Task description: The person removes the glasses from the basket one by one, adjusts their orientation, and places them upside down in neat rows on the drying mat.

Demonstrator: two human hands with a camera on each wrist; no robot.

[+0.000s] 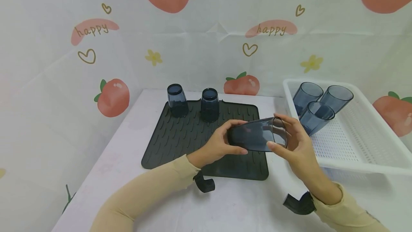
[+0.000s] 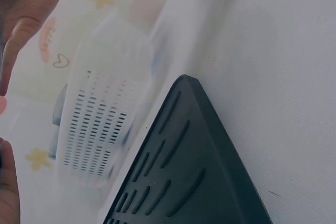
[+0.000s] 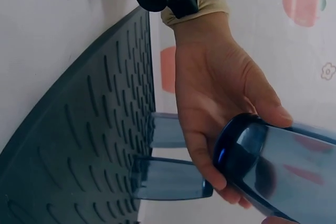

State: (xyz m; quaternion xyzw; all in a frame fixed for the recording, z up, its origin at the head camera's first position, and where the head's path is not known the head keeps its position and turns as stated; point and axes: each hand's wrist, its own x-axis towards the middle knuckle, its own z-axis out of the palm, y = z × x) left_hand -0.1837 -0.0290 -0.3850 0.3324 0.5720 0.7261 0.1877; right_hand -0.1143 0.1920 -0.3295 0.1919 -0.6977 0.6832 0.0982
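Observation:
Both hands hold a blue-tinted drinking glass (image 1: 252, 135) on its side above the mat's right part. The left hand (image 1: 217, 143) grips its thick base end, thumb below and fingers over the top. At the rim end, pointing right, the right hand (image 1: 299, 146) pinches the glass between thumb and fingers. The right wrist view shows the left hand (image 3: 210, 85) curled around the dark base. Two matching glasses, one at left (image 1: 178, 101) and one at centre (image 1: 210, 106), stand upside down at the back of the black ridged drying mat (image 1: 180, 142).
A white perforated plastic basket (image 1: 347, 139) stands at right, with three more blue glasses (image 1: 317, 115) leaning in its back left corner. A printed cloth (image 1: 199, 46) hangs behind the white table (image 1: 238, 203). Black wrist camera mounts (image 1: 204, 183) hang below both forearms.

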